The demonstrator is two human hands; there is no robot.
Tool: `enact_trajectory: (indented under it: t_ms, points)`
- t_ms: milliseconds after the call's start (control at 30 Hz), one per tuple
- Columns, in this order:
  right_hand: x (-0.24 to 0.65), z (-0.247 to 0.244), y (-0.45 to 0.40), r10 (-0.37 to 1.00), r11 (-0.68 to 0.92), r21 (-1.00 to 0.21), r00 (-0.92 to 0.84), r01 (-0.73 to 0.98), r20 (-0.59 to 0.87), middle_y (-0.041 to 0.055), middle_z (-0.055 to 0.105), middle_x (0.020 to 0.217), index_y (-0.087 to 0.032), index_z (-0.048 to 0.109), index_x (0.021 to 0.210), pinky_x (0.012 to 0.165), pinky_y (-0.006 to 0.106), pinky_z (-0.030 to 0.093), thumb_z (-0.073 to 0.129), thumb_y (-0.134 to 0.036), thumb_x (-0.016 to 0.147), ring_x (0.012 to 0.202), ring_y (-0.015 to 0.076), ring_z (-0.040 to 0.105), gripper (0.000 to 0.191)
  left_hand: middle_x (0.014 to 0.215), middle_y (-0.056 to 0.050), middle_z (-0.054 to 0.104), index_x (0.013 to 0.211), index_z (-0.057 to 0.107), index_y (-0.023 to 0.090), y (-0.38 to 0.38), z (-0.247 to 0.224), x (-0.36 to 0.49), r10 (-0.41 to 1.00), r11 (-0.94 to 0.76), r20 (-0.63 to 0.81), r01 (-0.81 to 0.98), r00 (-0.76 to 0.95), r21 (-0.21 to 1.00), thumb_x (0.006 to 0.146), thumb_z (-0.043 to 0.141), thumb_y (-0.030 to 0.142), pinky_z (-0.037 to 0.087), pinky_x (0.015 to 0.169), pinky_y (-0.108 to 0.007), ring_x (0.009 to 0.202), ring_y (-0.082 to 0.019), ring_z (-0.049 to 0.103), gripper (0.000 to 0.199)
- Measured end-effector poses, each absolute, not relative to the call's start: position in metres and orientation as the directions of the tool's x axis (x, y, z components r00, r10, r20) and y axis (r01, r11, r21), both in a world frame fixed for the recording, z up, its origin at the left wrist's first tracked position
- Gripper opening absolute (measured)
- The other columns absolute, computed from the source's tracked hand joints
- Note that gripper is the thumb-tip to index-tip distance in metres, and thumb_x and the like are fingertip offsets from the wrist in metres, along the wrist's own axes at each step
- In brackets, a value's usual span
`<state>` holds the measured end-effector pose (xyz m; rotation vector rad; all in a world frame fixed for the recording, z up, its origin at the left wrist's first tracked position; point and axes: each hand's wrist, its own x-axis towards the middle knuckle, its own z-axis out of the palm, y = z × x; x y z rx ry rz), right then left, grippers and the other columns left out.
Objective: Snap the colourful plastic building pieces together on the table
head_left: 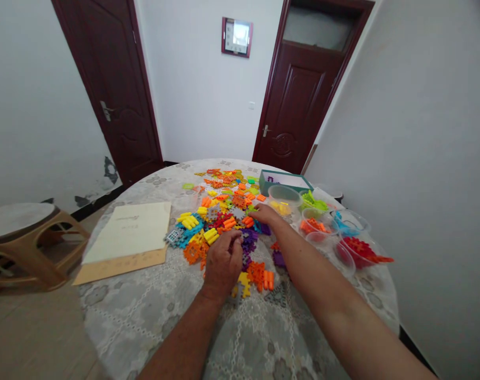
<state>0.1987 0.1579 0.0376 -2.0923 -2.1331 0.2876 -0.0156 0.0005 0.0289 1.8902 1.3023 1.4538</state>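
A spread of colourful plastic pieces covers the middle of the table, with yellow tube pieces [189, 220] and orange gear-like pieces [193, 252] on its left side. My left hand [224, 258] is over the near part of the pile, its fingers bent close together beside purple pieces [248, 243]; whatever is between them is too small to name. Farther off and to the right, my right hand [265, 214] reaches into the pile, fingertips at a light green piece [251, 209]. Its grip on that piece is unclear. Orange pieces [256, 275] and a yellow piece [245, 285] lie nearest me.
Clear tubs on the right hold yellow [280, 207], orange [314, 226], blue [346, 224] and red pieces [358, 250]. Behind them stands a green-edged box [267, 182]. Papers [129, 232] lie at left, and a stool [22, 227] stands beside the table.
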Motion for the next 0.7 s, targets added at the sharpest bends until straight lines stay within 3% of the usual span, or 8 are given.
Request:
enact_trajectory:
  t_ms: [233,400,533,700]
  points:
    - [0.196,0.034,0.117,0.994,-0.109,-0.409,0.096,0.906,-0.051,0.0122,0.073,0.122,-0.029,0.068,0.131,0.092,0.04,0.05,0.065,-0.035,0.087,0.112,0.0319,0.067,0.045,0.108,-0.007,0.078,0.109,0.072,0.021,0.003,0.026,-0.014,0.856,-0.481,0.514,0.462,0.062,0.745,0.097,0.052,0.024,0.055,0.097,-0.038,0.103,-0.024,0.072,0.023]
    - [0.199,0.029,0.086,0.985,0.008,-0.679,0.109,0.734,0.13,0.0078,0.077,0.105,-0.023,0.078,0.104,0.091,0.039,0.052,0.069,-0.029,0.077,0.104,0.0306,0.07,0.029,0.11,-0.008,0.077,0.11,0.07,0.022,0.005,0.02,-0.01,0.836,-0.522,0.531,0.503,0.14,0.689,0.097,0.051,0.021,0.055,0.099,-0.04,0.105,-0.025,0.072,0.023]
    - [0.203,0.029,0.06,0.975,0.079,-0.765,0.11,0.639,0.193,0.0044,0.077,0.105,-0.02,0.076,0.107,0.089,0.036,0.054,0.066,-0.038,0.08,0.1,0.0262,0.07,0.034,0.109,-0.008,0.077,0.111,0.07,0.023,0.004,0.02,-0.009,0.826,-0.539,0.54,0.506,0.161,0.674,0.096,0.052,0.02,0.056,0.099,-0.04,0.104,-0.024,0.073,0.024]
    - [0.197,0.027,0.029,0.949,0.134,-0.964,0.249,0.229,0.191,0.0046,0.076,0.1,-0.021,0.075,0.112,0.082,0.036,0.055,0.074,-0.047,0.077,0.091,0.0249,0.069,0.043,0.108,-0.008,0.077,0.115,0.069,0.021,0.003,0.023,-0.01,0.847,-0.508,0.517,0.477,0.123,0.718,0.094,0.055,0.021,0.056,0.098,-0.04,0.103,-0.023,0.072,0.025]
